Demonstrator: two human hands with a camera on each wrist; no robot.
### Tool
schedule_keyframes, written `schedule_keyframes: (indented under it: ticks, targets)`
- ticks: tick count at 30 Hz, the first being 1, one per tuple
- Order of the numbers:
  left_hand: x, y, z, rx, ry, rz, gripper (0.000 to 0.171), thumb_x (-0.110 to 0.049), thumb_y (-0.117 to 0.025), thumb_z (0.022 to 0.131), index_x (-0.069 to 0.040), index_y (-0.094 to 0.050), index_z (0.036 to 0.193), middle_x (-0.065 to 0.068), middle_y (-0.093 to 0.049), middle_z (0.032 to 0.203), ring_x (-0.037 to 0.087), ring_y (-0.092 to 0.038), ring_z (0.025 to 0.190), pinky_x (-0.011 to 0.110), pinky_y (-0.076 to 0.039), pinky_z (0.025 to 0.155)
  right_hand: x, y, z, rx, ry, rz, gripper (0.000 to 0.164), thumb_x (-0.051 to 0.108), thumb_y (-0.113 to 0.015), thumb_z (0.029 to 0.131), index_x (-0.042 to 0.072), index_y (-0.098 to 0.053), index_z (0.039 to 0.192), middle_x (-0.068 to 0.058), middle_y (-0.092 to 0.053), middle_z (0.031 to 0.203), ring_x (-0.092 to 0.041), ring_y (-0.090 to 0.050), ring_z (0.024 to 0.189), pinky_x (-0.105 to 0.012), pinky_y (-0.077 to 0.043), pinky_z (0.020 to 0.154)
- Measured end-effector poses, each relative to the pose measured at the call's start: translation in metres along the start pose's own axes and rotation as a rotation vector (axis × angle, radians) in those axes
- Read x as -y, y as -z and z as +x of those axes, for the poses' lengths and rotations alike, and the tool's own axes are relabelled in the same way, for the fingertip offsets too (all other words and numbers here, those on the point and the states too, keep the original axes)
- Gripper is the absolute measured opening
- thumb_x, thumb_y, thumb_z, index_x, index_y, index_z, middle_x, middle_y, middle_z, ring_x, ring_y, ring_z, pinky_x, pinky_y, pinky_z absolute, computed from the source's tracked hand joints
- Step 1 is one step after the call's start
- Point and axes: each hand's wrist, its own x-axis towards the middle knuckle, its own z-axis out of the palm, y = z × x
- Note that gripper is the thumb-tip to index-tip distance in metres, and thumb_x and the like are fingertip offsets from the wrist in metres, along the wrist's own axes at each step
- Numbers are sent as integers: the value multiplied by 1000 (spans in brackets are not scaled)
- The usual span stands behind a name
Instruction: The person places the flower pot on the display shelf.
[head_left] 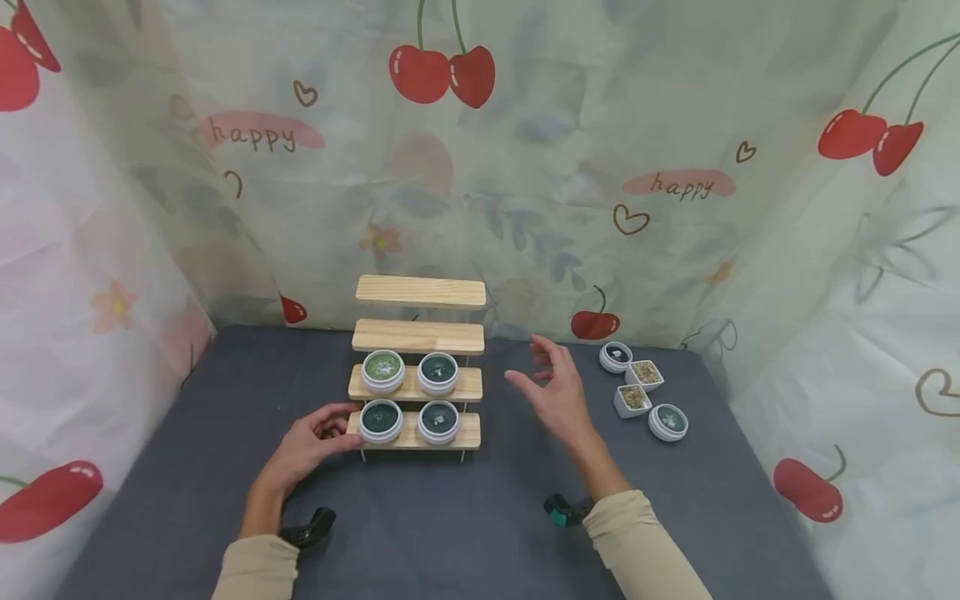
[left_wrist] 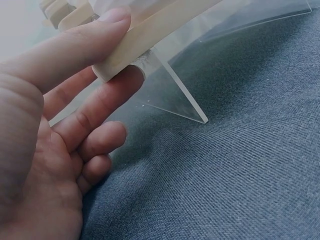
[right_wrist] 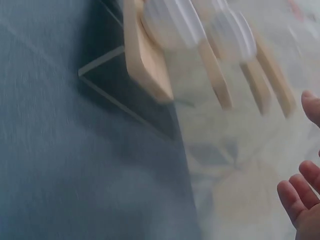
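Observation:
A tiered display stand with wooden shelves (head_left: 468,431) and clear legs stands left of the table's middle. My left hand (head_left: 309,442) pinches the left end of its lowest shelf, thumb above and a finger underneath; the left wrist view shows this grip on the wooden board (left_wrist: 165,27). Two round white jars with dark green contents (head_left: 380,419) sit on that shelf. On the tier above are a jar with lighter green contents (head_left: 383,367) and a dark green one (head_left: 438,371). My right hand (head_left: 557,396) hovers right of the stand, fingers spread, holding nothing.
At the table's right stand two round white jars, one farther back (head_left: 616,356) and one nearer (head_left: 668,422). Between them are two square white dishes (head_left: 632,400) with grainy contents. A patterned cloth (head_left: 525,208) hangs behind the dark table (head_left: 450,525).

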Motion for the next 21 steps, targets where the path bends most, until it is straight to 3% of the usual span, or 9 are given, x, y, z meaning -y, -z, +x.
schedule_keyframes:
  ticks: [12,18,21]
  targets:
    - [0,-1,0,7,-13,-25,66,-37,-86,82,-14,-59,138,4,-65,99,14,-59,85,25,-49,74,-39,61,-10,-107,-90,-79,73,24,-83,87,9,-47,148,-17,-55,137,-32,-56,124,-48,-49,98]
    - [-2,-1,-1,4,-12,-10,66,-37,-84,84,-12,-58,139,4,-64,99,14,-58,85,25,-48,73,-59,93,-18,-180,-139,-157,75,21,-85,85,7,-48,148,-18,-56,137,-32,-56,123,-19,-45,90]
    - [-4,1,-1,8,3,-7,67,-39,-85,83,-12,-58,139,5,-64,100,16,-58,87,25,-48,74,-68,108,-22,-209,-175,-209,76,25,-83,87,7,-46,150,-19,-54,137,-33,-54,125,-22,-43,93]
